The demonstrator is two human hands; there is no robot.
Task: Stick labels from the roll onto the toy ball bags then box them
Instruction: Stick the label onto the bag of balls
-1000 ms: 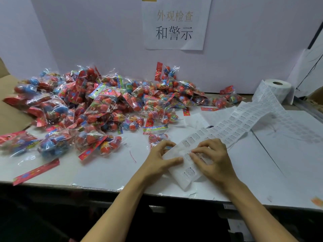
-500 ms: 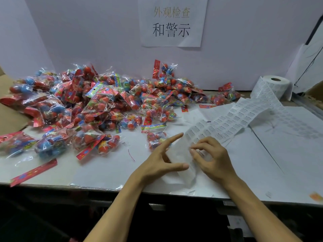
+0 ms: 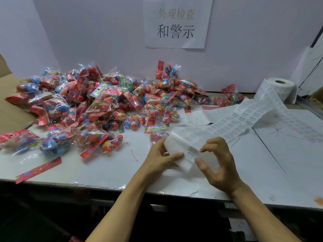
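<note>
Pinching the loose end of the label strip [image 3: 227, 126] with my left hand [image 3: 160, 158], thumb on top, I hold it just above the table [image 3: 104, 170]. Right hand [image 3: 216, 165] hovers half-curled beside it, thumb and forefinger apart, gripping nothing. Toy ball bags [image 3: 104, 109] lie heaped at my left, the roll [image 3: 279, 88] far right

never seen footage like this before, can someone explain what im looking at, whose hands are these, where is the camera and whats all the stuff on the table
No machine here: a person works with bare hands, and the one camera sits on their head, looking forward and down. On the white table lies a heap of clear toy ball bags holding red and blue balls. At the far right stands a label roll; its strip runs across the table to the hands. The left hand grips the strip's near end. The right hand reaches its fingertips to a label there; whether it actually pinches one is too blurred to tell. A paper sign hangs on the wall behind.
</note>
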